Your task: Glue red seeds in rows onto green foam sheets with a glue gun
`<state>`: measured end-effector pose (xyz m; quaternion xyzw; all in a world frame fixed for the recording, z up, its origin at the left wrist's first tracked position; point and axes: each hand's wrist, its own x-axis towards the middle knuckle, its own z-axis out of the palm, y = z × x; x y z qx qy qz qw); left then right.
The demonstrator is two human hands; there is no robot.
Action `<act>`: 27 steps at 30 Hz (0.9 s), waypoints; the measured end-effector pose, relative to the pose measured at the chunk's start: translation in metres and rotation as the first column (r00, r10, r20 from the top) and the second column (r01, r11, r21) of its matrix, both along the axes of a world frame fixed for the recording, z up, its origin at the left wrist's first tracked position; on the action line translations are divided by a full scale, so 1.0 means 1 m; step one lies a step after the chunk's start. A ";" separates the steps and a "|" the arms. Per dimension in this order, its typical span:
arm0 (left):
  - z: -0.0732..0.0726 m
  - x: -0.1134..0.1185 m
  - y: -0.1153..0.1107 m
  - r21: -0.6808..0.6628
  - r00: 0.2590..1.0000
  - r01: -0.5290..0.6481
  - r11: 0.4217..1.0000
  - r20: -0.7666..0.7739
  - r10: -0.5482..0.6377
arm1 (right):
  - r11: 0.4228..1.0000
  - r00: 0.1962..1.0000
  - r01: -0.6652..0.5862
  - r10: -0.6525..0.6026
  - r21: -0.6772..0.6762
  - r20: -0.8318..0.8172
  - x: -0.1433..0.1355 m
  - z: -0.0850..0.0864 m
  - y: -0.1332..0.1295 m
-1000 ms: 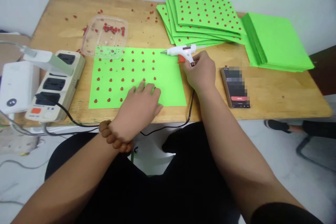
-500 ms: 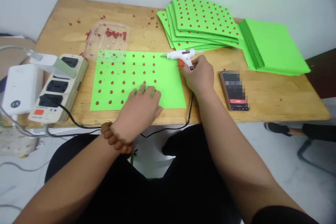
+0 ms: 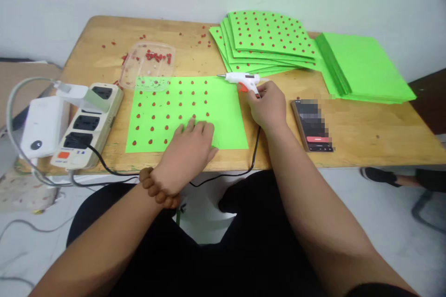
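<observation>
A bright green sheet (image 3: 226, 125) lies on the table, dotted with rows of small red ladybug-like pieces (image 3: 167, 116). My left hand (image 3: 191, 146) rests on it, palm down with fingers stretched out, covering some of the lower pieces. A brown bead bracelet circles that wrist. My right hand (image 3: 268, 104) is wrapped round the handle of a white hot glue gun (image 3: 242, 78) with a red trigger. Its metal nozzle points left above the sheet's far right part. A clear plastic tray (image 3: 121, 72) holding red pieces (image 3: 156, 56) overlaps the sheet's far left corner.
Finished-looking dotted green sheets (image 3: 272, 32) are stacked at the back, beside a stack of plain ones (image 3: 372, 67). A phone (image 3: 310, 123) lies right of my right hand. At left are a power strip (image 3: 87, 125), a white power bank (image 3: 45, 125) and cables. Another person's shoe (image 3: 379, 175) shows below.
The whole view has shifted slightly, with the table sitting lower. The glue gun's nozzle has moved a little toward the sheet's far edge. My left hand stays on the sheet.
</observation>
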<state>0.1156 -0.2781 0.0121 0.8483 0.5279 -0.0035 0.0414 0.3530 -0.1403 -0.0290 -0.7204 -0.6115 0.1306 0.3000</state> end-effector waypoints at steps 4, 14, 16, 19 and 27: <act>0.002 0.001 0.000 -0.017 1.000 -0.013 1.000 -0.017 0.013 | 1.000 0.997 0.018 -0.019 -0.015 -0.079 0.008 0.003 -0.001; 0.007 0.001 0.004 -0.030 0.999 -0.004 1.000 -0.050 0.003 | 0.994 0.993 0.081 -0.074 -0.077 0.093 0.053 0.019 -0.016; 0.007 0.001 0.005 -0.031 0.999 0.000 1.000 -0.046 -0.002 | 0.990 0.989 0.085 -0.070 -0.113 0.130 0.059 0.020 -0.019; 0.007 0.001 0.006 -0.021 1.000 0.010 1.000 -0.025 -0.010 | 0.985 0.985 0.099 -0.076 -0.141 0.157 0.063 0.018 -0.023; 0.012 -0.002 0.006 -0.025 1.000 -0.011 1.000 -0.020 0.010 | 0.990 0.969 0.117 -0.097 -0.075 0.228 0.058 0.007 -0.018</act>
